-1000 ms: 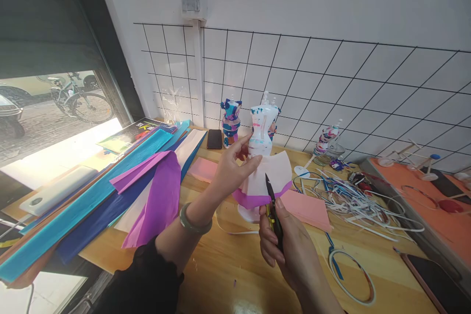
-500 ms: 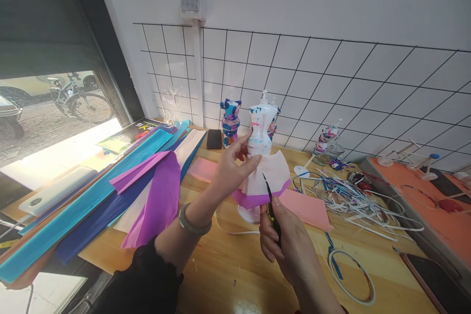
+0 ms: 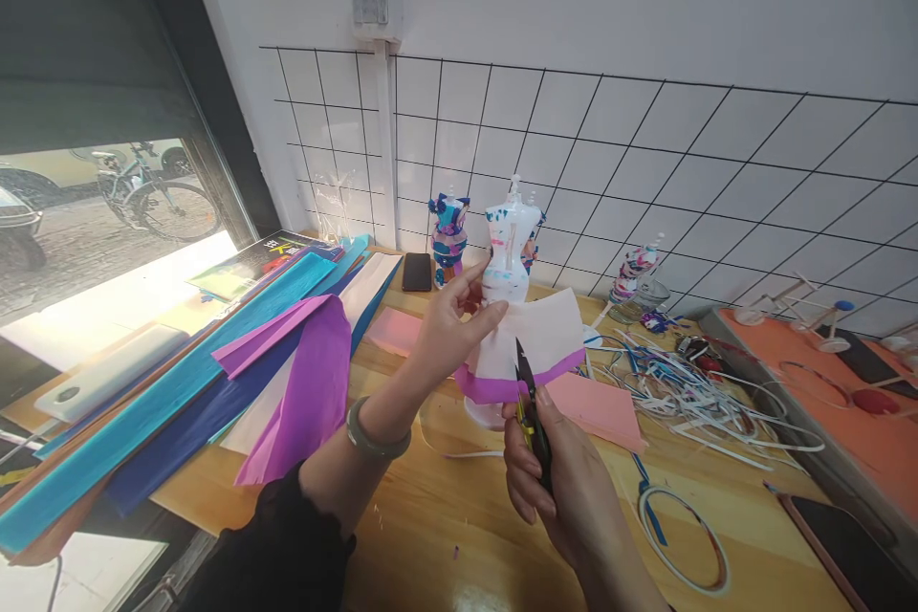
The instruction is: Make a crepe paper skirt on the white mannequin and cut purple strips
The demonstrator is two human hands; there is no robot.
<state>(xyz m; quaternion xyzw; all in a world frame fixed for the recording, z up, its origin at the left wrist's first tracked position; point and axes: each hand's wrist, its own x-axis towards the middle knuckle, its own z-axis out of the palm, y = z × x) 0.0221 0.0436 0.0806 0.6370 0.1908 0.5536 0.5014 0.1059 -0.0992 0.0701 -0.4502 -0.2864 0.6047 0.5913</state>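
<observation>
A small white dress form [image 3: 511, 234] with paint smudges stands upright in the middle of the table. White crepe paper [image 3: 546, 330] with a purple lower edge [image 3: 494, 389] hangs from its waist like a skirt. My left hand [image 3: 459, 320] is closed on the form's waist, the thumb pressing the top of the paper. In my right hand [image 3: 556, 459] is a pair of black scissors [image 3: 529, 382] with a bit of yellow. Their parted blades point up at the skirt's front, over the purple edge. Whether they touch the paper I cannot tell.
Crepe paper rolls [image 3: 179, 373] and a purple sheet [image 3: 316, 382] lie left. Pink paper [image 3: 595, 411] sits behind my right hand. Tangled strips [image 3: 688, 392] and an orange tray [image 3: 853, 382] are right. Behind stand a decorated form [image 3: 449, 234] and a phone [image 3: 417, 272].
The scissor blades have parted. The paper skirt's right side has swung out further right and lies flatter. My left hand has hardly moved.
</observation>
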